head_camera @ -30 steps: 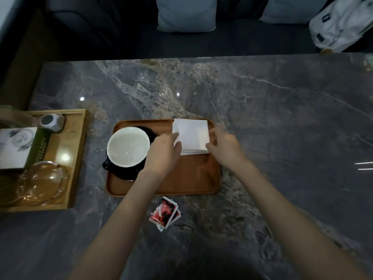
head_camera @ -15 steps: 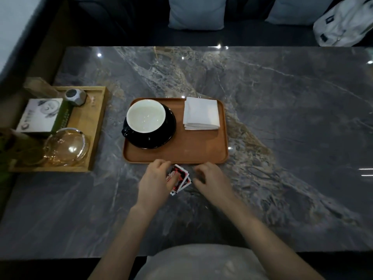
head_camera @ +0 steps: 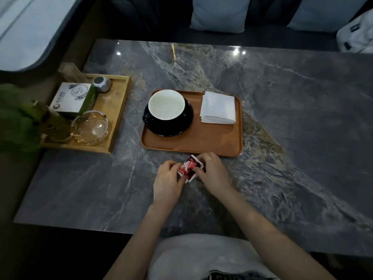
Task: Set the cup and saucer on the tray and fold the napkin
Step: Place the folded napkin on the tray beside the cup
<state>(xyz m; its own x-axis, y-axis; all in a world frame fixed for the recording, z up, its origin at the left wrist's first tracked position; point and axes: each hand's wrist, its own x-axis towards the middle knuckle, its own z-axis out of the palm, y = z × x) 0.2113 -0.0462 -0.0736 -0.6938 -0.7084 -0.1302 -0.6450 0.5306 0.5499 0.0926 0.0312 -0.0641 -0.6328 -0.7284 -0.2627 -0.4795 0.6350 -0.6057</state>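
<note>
A brown wooden tray (head_camera: 203, 143) lies mid-table. On its left stands a black cup with a white inside (head_camera: 166, 105) on a black saucer (head_camera: 185, 123). A folded white napkin (head_camera: 218, 107) lies on the tray's right half. Just in front of the tray's near edge, my left hand (head_camera: 168, 181) and my right hand (head_camera: 214, 172) both pinch a small stack of red, black and white packets (head_camera: 188, 168) on the table.
A light wooden tray (head_camera: 119, 110) at the left holds a white and green box (head_camera: 72, 99), a grey faceted object (head_camera: 102, 84) and a glass bowl (head_camera: 90, 128). Green leaves (head_camera: 14, 118) sit at the far left. Cushions (head_camera: 219, 14) lie beyond the marble table (head_camera: 292, 118).
Both hands left the napkin on the tray, drew back toward me and closed around the packets in front of the tray. The napkin now lies flat and untouched.
</note>
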